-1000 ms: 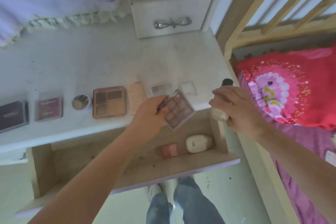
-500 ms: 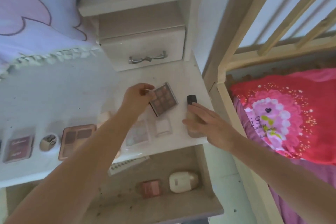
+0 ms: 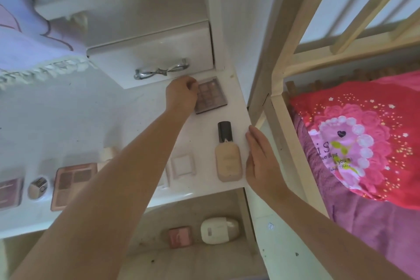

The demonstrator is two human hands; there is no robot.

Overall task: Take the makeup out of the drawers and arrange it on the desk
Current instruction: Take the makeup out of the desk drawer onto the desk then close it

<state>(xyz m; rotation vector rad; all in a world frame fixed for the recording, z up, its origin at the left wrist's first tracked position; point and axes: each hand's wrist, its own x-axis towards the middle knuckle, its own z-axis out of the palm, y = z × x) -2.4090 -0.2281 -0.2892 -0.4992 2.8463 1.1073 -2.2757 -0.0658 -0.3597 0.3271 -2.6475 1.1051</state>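
Desk [image 3: 102,120]: white top, fills the left and centre of the view; open drawer below its front edge
Left hand [image 3: 181,93]: at 12 o'clock of centre, fingers curled onto the left edge of the palette, grasping it
Palette [image 3: 211,95]: dark, many small pans, lies flat on the desk at the far right, just in front of the small drawer
Small drawer [image 3: 154,57]: white front, closed, bow-shaped metal handle [image 3: 161,70], stands on the desk at 12 o'clock
Right hand [image 3: 261,157]: at 3 o'clock of the bottle, fingers straight and together, released, holds nothing; lies along the desk's right edge, just beside the bottle, contact cannot be told
Bottle [image 3: 227,157]: beige foundation, black cap pointing away, lies flat near the desk's right front corner, at 5 o'clock of the palette
White compact [image 3: 183,165]: square, flat on the desk, at 9 o'clock of the bottle
Brown palette [image 3: 70,182]: four pans, in the front row at 8 o'clock, partly behind the left forearm
Round jar [image 3: 37,187]: silver top, at 9 o'clock of the brown palette
Dark case [image 3: 10,193]: at the left edge of view, cut off
Open drawer [image 3: 193,257]: holds a pink compact [image 3: 179,236] and a white case [image 3: 218,229] side by side at 6 o'clock
Bed [image 3: 363,143]: red and pink bedding, at 3 o'clock, behind a wooden frame
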